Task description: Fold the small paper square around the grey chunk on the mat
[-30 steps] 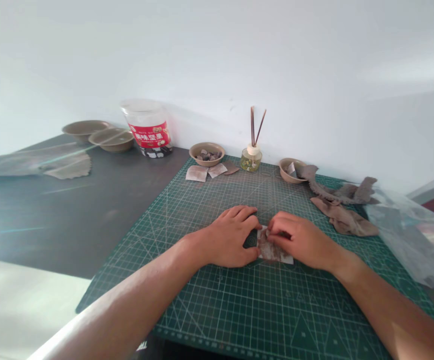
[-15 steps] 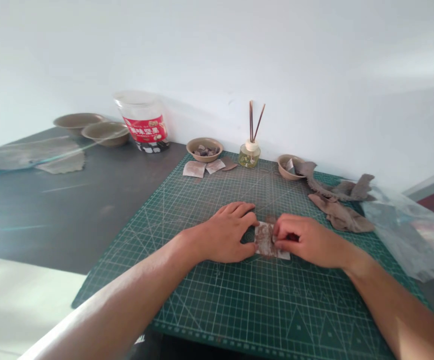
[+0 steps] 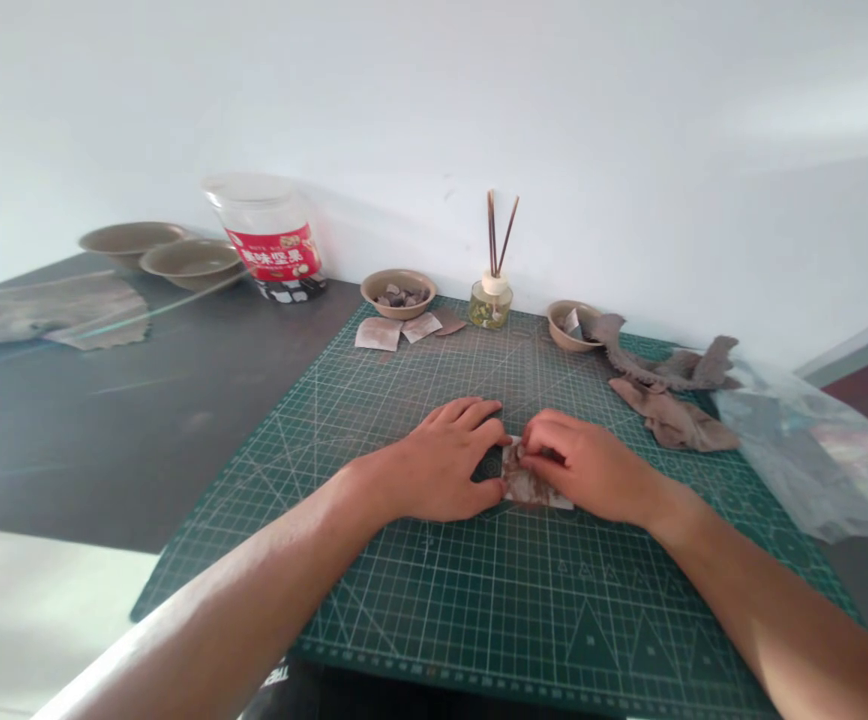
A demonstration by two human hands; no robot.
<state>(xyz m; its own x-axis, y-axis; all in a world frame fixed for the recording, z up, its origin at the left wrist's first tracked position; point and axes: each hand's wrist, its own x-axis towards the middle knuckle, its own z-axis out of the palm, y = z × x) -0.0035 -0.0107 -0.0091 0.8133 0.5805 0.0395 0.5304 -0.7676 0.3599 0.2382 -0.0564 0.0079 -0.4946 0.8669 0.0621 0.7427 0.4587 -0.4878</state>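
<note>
A pale sheet [image 3: 535, 488] smeared with brown lies flat on the green cutting mat [image 3: 464, 590]. My left hand [image 3: 453, 460] rests on the mat, fingers spread, with thumb and index fingertips at the sheet's left edge. Over the upper part of the sheet, my right hand [image 3: 580, 462] is closed in a pinch on something small. That piece is mostly hidden by the fingertips, so I cannot make out what it is.
Behind stand a bowl of dark chunks [image 3: 399, 295], pale squares [image 3: 378, 334], a reed diffuser [image 3: 491, 300] and a second bowl [image 3: 570, 332]. Grey-brown cloths [image 3: 678, 418] and a plastic bag [image 3: 794, 460] lie right. A plastic tub [image 3: 273, 250] and two bowls [image 3: 190, 262] stand left.
My right hand has moved left and slightly up across the sheet, closer to my left hand. The whole view has shifted a little. My left hand keeps its place by the sheet.
</note>
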